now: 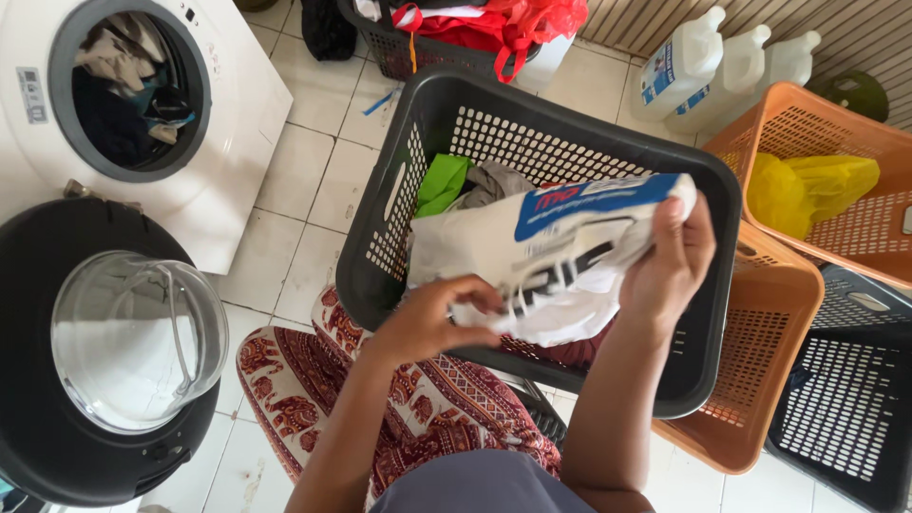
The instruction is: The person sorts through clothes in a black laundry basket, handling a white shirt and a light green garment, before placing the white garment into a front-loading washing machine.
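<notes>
A white garment with a blue band and black print (532, 252) is held over a dark grey laundry basket (708, 313). My right hand (670, 261) grips its right end from above. My left hand (437, 313) pinches its lower left edge. Inside the basket lie a bright green cloth (442, 182), a grey cloth (496, 180) and something dark red, mostly hidden under the white garment. My patterned red trousers (313, 380) show below the basket.
A white front-loading washer (237, 114) stands at upper left, drum full of clothes, its round door (104, 351) swung open at lower left. Orange baskets (760, 380) and a dark one (845, 399) sit right; a yellow bag (807, 185), white jugs (703, 57), and a far basket of red cloth (484, 24).
</notes>
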